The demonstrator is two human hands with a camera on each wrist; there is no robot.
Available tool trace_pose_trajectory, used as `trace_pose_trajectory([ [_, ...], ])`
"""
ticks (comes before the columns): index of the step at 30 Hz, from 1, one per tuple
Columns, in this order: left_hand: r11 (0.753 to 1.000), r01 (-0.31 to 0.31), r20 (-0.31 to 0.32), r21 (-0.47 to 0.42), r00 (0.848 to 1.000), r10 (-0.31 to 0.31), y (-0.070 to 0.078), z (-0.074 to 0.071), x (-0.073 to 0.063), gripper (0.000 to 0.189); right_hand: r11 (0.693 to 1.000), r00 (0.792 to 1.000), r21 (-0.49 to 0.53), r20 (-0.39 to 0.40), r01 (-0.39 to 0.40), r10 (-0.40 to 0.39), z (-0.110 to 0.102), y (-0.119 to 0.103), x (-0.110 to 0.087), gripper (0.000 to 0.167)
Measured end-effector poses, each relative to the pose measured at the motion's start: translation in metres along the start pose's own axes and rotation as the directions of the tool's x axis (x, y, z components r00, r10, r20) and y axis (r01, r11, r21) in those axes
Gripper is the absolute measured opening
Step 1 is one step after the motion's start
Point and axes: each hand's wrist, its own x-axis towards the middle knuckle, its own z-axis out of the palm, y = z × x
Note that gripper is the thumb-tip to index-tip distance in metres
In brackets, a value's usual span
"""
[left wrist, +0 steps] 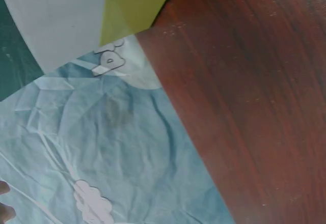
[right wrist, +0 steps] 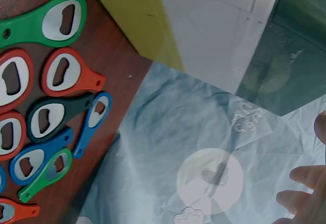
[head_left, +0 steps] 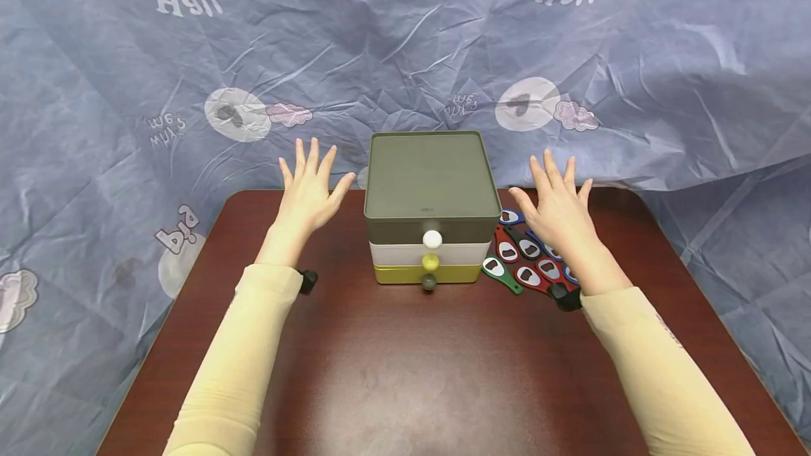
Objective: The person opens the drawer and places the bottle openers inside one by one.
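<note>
A small three-tier drawer box (head_left: 434, 178) stands at the back middle of the table, dark green on top, white in the middle and yellow at the bottom, each tier with a round knob. My left hand (head_left: 307, 192) is raised to the left of the box, fingers spread, holding nothing. On the other side, my right hand (head_left: 557, 206) hovers with fingers spread, above several bottle openers (head_left: 508, 252). In the right wrist view these bottle openers (right wrist: 61, 71) are red, green, blue and dark, lying flat beside the box. Only fingertips (left wrist: 4, 208) show in the left wrist view.
The dark red-brown table (head_left: 418, 371) has rounded back corners. A wrinkled blue-grey cloth (head_left: 304, 55) with cartoon prints hangs behind it and at both sides. Black wrist cameras (head_left: 564, 297) sit under both wrists.
</note>
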Motion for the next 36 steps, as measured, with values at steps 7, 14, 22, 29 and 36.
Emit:
trace_pose_trajectory([
  [7,1.000,-0.028,-0.027,-0.012,0.999,0.027,0.010,-0.010,0.001,0.071,0.999,0.998,0.012,-0.044,0.040,-0.040,-0.009,-0.009,-0.003,0.074],
  [14,0.995,-0.047,-0.003,-0.091,0.999,0.047,0.018,-0.016,0.001,0.068,0.996,0.996,0.044,-0.059,0.073,-0.070,-0.016,-0.024,-0.010,0.071],
  [22,0.976,-0.068,0.013,-0.207,0.997,0.072,0.025,-0.010,0.001,0.062,0.989,0.988,0.074,-0.101,0.126,-0.118,-0.018,-0.046,-0.027,0.066],
  [29,0.932,-0.058,0.046,-0.357,0.996,0.079,0.028,0.002,0.000,0.060,0.975,0.954,0.093,-0.243,0.202,-0.175,-0.010,-0.060,-0.043,0.053],
  [36,0.880,-0.014,0.086,-0.474,0.994,0.061,0.028,0.012,0.000,0.060,0.938,0.840,0.062,-0.469,0.340,-0.273,0.006,-0.071,-0.058,0.043],
])
